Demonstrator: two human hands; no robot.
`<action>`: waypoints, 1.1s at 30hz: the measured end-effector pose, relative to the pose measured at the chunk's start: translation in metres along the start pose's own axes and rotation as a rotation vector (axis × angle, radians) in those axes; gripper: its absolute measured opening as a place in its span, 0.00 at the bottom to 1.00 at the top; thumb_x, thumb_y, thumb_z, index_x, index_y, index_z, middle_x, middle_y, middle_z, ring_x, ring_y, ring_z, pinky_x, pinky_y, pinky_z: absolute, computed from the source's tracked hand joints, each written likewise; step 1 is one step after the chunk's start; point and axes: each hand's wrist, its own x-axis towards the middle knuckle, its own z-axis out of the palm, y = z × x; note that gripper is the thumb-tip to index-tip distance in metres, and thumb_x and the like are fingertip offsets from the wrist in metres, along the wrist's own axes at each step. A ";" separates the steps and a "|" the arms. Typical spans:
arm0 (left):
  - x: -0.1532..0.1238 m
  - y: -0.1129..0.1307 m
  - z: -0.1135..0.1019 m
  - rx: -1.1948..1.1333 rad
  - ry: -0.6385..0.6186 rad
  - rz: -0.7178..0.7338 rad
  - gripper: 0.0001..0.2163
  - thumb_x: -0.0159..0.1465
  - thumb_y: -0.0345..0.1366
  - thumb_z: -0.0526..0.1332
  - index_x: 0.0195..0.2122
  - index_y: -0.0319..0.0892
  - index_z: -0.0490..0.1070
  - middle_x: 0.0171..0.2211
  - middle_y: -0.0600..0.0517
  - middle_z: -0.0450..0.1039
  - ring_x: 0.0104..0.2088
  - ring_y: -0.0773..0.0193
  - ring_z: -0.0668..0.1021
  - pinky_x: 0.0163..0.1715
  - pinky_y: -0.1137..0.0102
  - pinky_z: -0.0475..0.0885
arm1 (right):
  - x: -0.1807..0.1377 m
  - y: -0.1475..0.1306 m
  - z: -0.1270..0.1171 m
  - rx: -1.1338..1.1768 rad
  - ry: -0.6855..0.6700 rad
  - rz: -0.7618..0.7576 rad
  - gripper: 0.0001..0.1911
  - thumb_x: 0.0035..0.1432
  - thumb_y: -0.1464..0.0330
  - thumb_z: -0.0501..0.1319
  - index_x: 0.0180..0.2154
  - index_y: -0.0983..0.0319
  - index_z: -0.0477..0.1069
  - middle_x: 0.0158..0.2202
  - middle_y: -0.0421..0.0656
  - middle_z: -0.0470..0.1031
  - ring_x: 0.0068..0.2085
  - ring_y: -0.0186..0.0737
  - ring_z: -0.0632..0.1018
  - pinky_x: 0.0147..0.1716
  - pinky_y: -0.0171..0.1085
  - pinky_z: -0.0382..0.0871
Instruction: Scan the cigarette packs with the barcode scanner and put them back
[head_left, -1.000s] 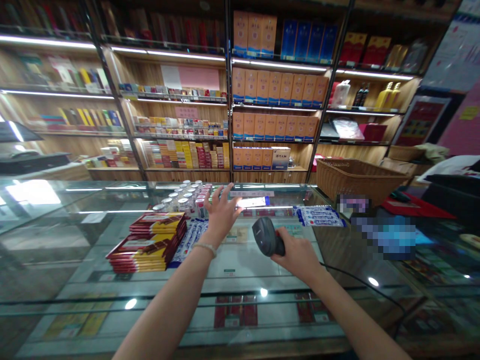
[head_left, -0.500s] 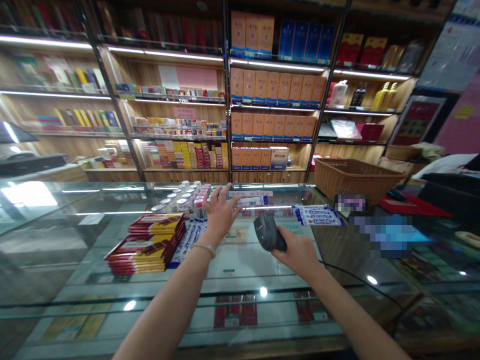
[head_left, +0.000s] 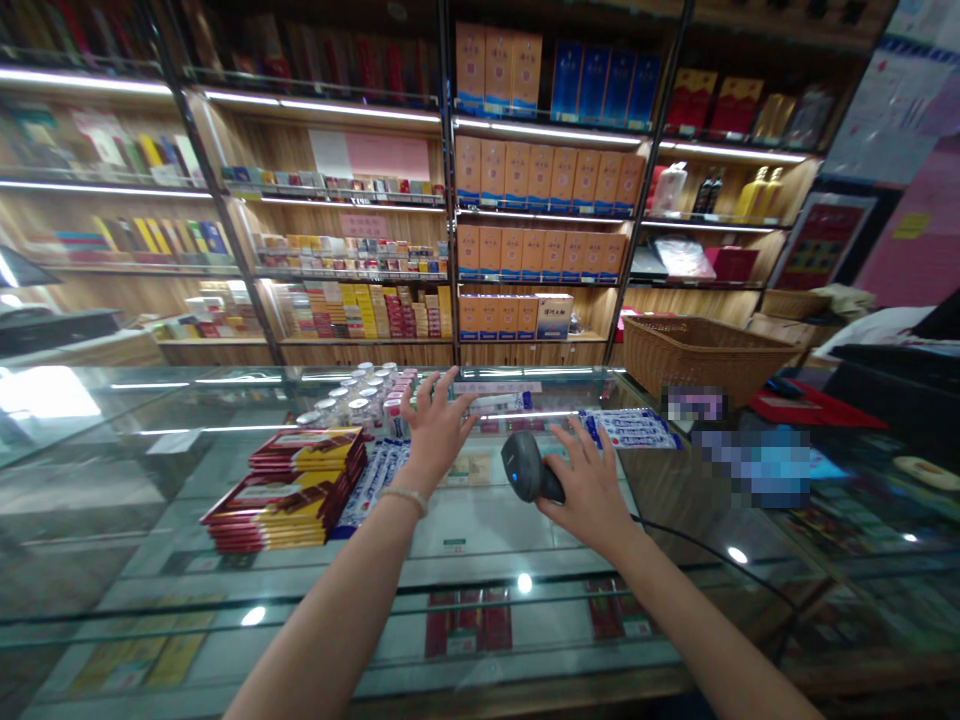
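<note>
left hand grip released | right hand grip released, palm on scanner | labels unreadable

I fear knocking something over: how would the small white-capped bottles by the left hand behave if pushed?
The small bottles look light and stand upright, so one would probably slide or tip on the smooth glass counter. They stand packed together, so a push from the left hand might topple several. Fallen ones, if round, would likely roll.
</note>
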 end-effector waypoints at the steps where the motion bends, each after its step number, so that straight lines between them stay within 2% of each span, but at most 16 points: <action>1: 0.000 0.000 0.000 0.000 0.004 0.002 0.12 0.62 0.41 0.68 0.47 0.55 0.79 0.69 0.49 0.63 0.68 0.42 0.62 0.67 0.40 0.45 | 0.000 0.000 0.000 -0.009 -0.007 0.004 0.15 0.52 0.58 0.70 0.40 0.58 0.77 0.67 0.50 0.67 0.71 0.62 0.57 0.70 0.64 0.37; 8: 0.000 -0.001 0.002 0.015 0.011 0.007 0.11 0.63 0.42 0.68 0.47 0.54 0.79 0.69 0.49 0.63 0.68 0.43 0.62 0.66 0.40 0.47 | -0.003 -0.003 0.004 -0.031 -0.088 0.009 0.16 0.55 0.55 0.68 0.42 0.57 0.77 0.69 0.50 0.64 0.71 0.59 0.58 0.67 0.63 0.42; 15: 0.001 -0.001 0.002 0.011 0.017 0.000 0.11 0.63 0.42 0.68 0.47 0.55 0.79 0.69 0.49 0.64 0.67 0.42 0.62 0.66 0.41 0.47 | -0.003 -0.003 0.001 -0.025 -0.158 0.004 0.18 0.56 0.54 0.67 0.44 0.56 0.76 0.70 0.48 0.64 0.72 0.58 0.57 0.67 0.63 0.41; 26: 0.001 -0.002 0.003 -0.003 0.024 0.008 0.10 0.63 0.42 0.67 0.46 0.54 0.79 0.69 0.49 0.64 0.68 0.43 0.62 0.66 0.41 0.47 | -0.005 0.001 0.001 0.027 -0.209 -0.061 0.19 0.57 0.55 0.64 0.47 0.57 0.74 0.70 0.48 0.62 0.72 0.59 0.55 0.69 0.66 0.31; 29: 0.001 -0.003 0.004 -0.004 0.023 0.013 0.10 0.63 0.42 0.67 0.47 0.54 0.79 0.69 0.48 0.64 0.68 0.42 0.62 0.66 0.40 0.47 | -0.003 0.005 -0.002 0.061 -0.238 -0.080 0.24 0.57 0.55 0.64 0.53 0.58 0.71 0.71 0.49 0.61 0.73 0.58 0.54 0.70 0.65 0.32; 33: 0.001 -0.003 0.003 -0.003 0.024 0.014 0.11 0.63 0.42 0.68 0.47 0.54 0.79 0.69 0.48 0.64 0.67 0.42 0.62 0.66 0.41 0.47 | 0.007 0.016 -0.007 0.104 -0.240 -0.050 0.30 0.58 0.57 0.62 0.60 0.58 0.64 0.72 0.50 0.57 0.74 0.55 0.51 0.71 0.62 0.38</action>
